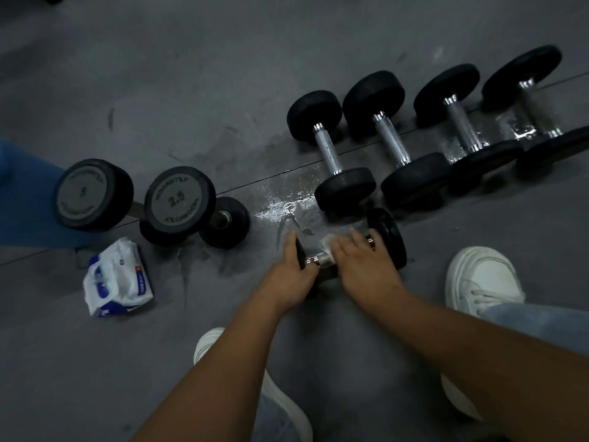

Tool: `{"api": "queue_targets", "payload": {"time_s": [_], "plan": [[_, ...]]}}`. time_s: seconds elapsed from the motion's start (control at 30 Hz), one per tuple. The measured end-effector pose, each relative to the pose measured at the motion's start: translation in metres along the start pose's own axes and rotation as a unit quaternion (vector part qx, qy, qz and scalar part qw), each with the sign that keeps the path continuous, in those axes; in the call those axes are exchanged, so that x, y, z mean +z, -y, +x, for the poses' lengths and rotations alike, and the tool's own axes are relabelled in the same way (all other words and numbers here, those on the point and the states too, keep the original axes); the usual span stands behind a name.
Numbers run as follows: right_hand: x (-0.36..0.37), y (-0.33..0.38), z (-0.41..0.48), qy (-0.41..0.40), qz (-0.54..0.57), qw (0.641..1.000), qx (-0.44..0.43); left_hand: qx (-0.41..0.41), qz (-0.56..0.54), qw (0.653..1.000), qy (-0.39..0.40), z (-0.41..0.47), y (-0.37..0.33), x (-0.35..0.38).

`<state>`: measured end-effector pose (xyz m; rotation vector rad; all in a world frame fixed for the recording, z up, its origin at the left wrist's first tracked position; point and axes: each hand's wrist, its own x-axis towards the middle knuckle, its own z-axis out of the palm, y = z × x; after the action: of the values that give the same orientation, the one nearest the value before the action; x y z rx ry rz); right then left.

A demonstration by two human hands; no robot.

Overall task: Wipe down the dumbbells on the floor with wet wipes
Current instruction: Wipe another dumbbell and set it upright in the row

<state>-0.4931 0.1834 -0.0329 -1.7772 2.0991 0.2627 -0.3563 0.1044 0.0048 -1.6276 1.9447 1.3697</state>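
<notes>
On the grey floor (159, 90), directly ahead of the crouching person, lies the dumbbell (387, 239) being wiped. Its chrome handle runs left to right.

1. Left hand (291, 269): clamped on the left head of the dumbbell, with the thumb on the inner face next to the handle and the fingers over the outer edge.
2. Right hand (360, 260): laid across the handle with the fingers fairly straight and spread, pointing at the right head. It presses a white wet wipe (326, 245) onto the handle. The hand is blurred, and the thumb position cannot be determined.
3. Wet patch (283, 199): a shiny area of floor just beyond the hands.

Beyond and to the right, four black dumbbells stand side by side in a row: first (331, 154), second (392, 138), third (462, 126), fourth (535, 106). Moisture shows on the floor between the third and fourth.

To the left, two further dumbbells present their end faces to the camera. One is marked 2.5 (180, 199). The larger one (92, 194) stands just beside it, and its marking is too blurred to read.

The wipe pack (118, 277), white and blue with its top open, lies on the floor near these two, well apart from the hands. A blue fabric shape (25, 199) occupies the left edge.

White shoes are visible at lower centre (223, 346) and at right (481, 279).
</notes>
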Motion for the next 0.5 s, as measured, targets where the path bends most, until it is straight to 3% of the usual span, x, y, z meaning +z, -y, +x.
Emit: {"api": "queue_targets", "payload": {"time_s": [0.1,0.17,0.3,0.4,0.5], "plan": [[0.002,0.008,-0.002,0.019,0.006,0.999,-0.036,-0.003,-0.011,1.000,0.019,-0.001,-0.001,-0.001],[0.000,0.000,0.002,-0.015,-0.019,0.996,-0.081,-0.006,-0.009,1.000,0.024,0.000,-0.001,-0.004],[-0.008,-0.009,0.011,-0.044,0.011,0.998,-0.037,-0.006,-0.020,1.000,0.018,0.001,-0.004,-0.006],[-0.016,0.002,0.015,-0.061,0.054,0.991,-0.106,-0.002,-0.027,0.999,0.021,0.000,-0.005,-0.005],[-0.035,-0.007,0.024,-0.037,0.104,0.994,-0.021,-0.002,-0.039,0.999,0.018,0.000,-0.005,-0.005]]}}
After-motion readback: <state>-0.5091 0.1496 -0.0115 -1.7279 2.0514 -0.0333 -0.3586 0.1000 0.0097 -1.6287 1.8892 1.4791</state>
